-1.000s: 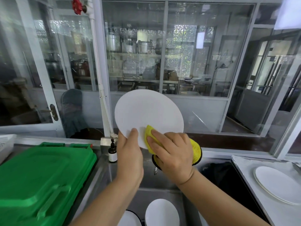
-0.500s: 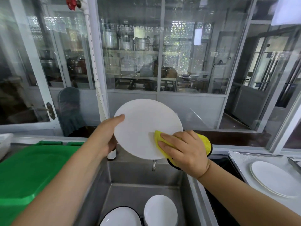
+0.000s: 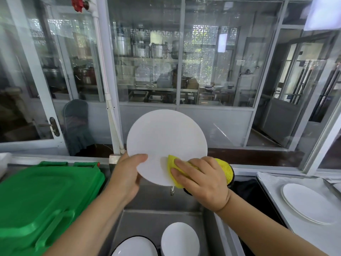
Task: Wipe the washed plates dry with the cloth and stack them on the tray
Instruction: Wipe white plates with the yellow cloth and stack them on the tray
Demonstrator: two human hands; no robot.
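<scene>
Head view, the only feed I have. At frame centre I see a white plate (image 3: 167, 145) held upright above the steel sink (image 3: 158, 217), its face toward the camera.

Left hand (image 3: 127, 174): grips the plate at its lower left rim, thumb laid across the front face, the other fingers behind the plate and hidden from me.

Right hand (image 3: 201, 180): fingers straight and close together, pressing a yellow cloth (image 3: 176, 172) flat against the lower right part of the plate's face. The cloth's bulk bunches out past the hand to the right, with a dark edge underneath.

Lower centre of the frame: two more plates stand in the sink, a black-rimmed plate (image 3: 134, 246) on the left and a plain white plate (image 3: 180, 239) just right of it.

Right edge of the frame: the tray (image 3: 273, 183), lined in white, carries a stack of white plates (image 3: 310, 204); I cannot tell how many from this angle.

Lower left of the frame: a green plastic crate lid (image 3: 42, 196) lies beside the sink. A white pipe (image 3: 108, 100) runs down behind the plate in front of the glass partition (image 3: 217, 52).
</scene>
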